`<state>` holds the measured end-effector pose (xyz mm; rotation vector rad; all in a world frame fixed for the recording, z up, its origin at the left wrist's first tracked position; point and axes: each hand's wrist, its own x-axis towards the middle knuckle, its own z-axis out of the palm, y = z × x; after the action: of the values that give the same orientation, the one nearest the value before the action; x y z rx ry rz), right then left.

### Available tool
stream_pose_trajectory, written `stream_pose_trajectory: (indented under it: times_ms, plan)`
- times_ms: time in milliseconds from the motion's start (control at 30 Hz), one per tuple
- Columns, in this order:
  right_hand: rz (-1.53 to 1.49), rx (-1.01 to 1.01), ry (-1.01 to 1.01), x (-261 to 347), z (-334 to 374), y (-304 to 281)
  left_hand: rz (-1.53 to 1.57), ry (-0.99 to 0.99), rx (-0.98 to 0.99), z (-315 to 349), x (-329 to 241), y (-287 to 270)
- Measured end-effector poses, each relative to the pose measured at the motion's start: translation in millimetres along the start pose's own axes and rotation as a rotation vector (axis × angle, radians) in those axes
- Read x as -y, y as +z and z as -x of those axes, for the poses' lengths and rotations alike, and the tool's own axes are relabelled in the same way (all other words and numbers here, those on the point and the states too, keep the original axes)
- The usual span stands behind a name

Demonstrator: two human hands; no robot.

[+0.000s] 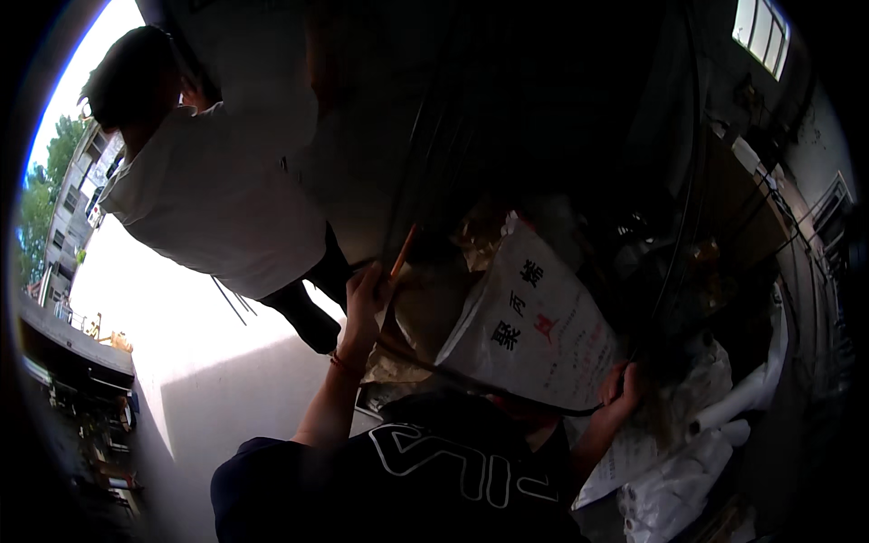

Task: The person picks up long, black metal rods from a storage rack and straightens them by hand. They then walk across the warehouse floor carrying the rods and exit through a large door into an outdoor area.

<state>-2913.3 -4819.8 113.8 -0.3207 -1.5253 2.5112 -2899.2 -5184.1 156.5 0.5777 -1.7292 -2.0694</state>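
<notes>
My left hand (365, 288) is raised at the centre, its fingers closed around what looks like a long thin dark strip (425, 362). The strip bows downward across the front of me to my right hand (622, 387), which is closed on it lower and to the right. Thin dark lengths also rise from near both hands into the shadow above. Just beyond my left hand is a slim orange rod (405, 252); whether I touch it I cannot tell. Behind the strip lies a white printed sack (543, 317), between my hands.
A person in a white top (217, 199) stands close at the left, facing away. Brown crumpled wrapping (394, 366) lies below my left hand. At the right are plastic-wrapped white rolls (679, 480) and a cardboard sheet (742, 199). Sunlit floor (217, 380) spreads at the left; deep shadow hides the far middle.
</notes>
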Motion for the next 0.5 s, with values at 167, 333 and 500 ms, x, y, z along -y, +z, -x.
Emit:
stream_pose_trajectory:
  times_ms: [167,333,500]
  plan:
    - [0.003,-0.048,0.109,-11,-12,-11,-0.066,-0.089,0.016,-9,26,4]
    - [0.100,-0.141,0.157,-29,-19,-37,-0.051,-0.121,0.073,-21,61,16]
    - [0.160,-0.260,0.167,-72,-10,-57,-0.102,-0.073,-0.005,-33,123,6]
